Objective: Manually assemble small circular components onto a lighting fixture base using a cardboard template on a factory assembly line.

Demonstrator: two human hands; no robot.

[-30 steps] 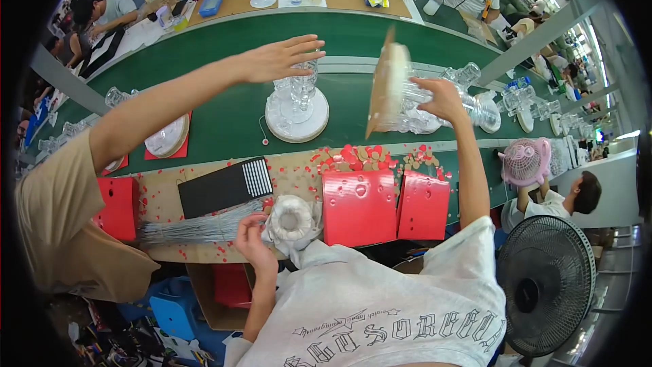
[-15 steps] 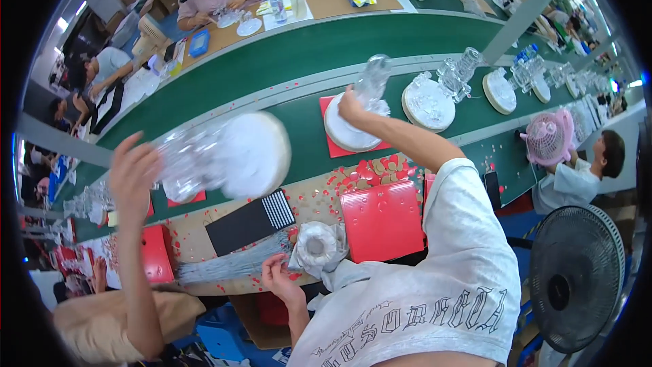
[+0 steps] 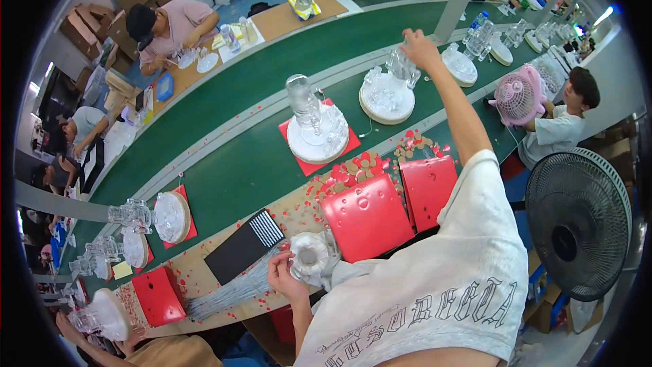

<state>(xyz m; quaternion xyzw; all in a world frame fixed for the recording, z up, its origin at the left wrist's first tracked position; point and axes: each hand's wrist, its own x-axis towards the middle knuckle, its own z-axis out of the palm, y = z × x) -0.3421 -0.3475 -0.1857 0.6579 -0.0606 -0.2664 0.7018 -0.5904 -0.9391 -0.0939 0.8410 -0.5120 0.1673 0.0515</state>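
Note:
My right hand reaches far across the green bench, its fingers closed round a clear bottle-shaped piece. That piece stands at the far side of a round white base strewn with clear parts. My left hand is beside a white bag with a rolled rim, thumb and fingertips pinched together; whatever they hold is too small to make out. In front of me another white base lies on a red sheet, with an upright clear bottle and clear pieces on it.
Red boxes and red and brown discs lie near me. A black card and grey strands are left of the bag. A co-worker's hand holds another base at lower left. A black fan stands right.
My right hand has left the bottle on the red-sheet base and gone to the base further right. The view has turned. The co-worker's base has moved to the lower left.

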